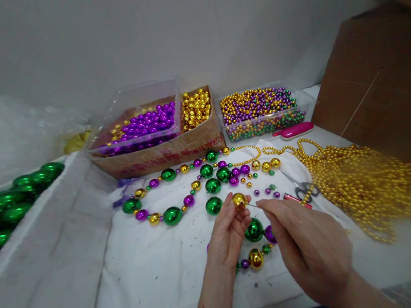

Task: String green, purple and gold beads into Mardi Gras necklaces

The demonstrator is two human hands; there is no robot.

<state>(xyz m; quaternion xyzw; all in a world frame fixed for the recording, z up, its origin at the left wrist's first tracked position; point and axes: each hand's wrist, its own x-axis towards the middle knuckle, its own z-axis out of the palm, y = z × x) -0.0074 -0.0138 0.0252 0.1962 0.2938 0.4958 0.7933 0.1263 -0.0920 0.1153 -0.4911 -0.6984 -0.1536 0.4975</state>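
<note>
presently, we find the left hand (230, 230) clamped by thumb and fingertips on a shiny, round gold bead (239, 201), raised above a rumpled white cloth (151, 280) near the middle of the scene. the right hand (311, 241) has thumb and forefinger together on a thin, dark, needle-like rod (252, 205) directed left towards that bead.

we note the following risks. the bead is glossy and held by fingertips alone; a sideways push could send it rolling among the loose, small, shiny purple beads (268, 192) on its far right. a rod that goes astray could, we judge, prick the left fingers, which lie close around the bead. a low wrist could shift the strand of green, purple and gold balls (255, 258) beneath the hands, and a wide swing of the right hand could snag the tangled gold bead chains (368, 186) at right.

we cannot confirm whether the rod's tip has entered the bead, nor make out any thread on it. the right hand masks part of the strand and its own lower fingers. the frame cuts off the brown cardboard box (383, 76) at far right and the large, glossy green balls (14, 214) at left; the near right corner is blurred.
</note>
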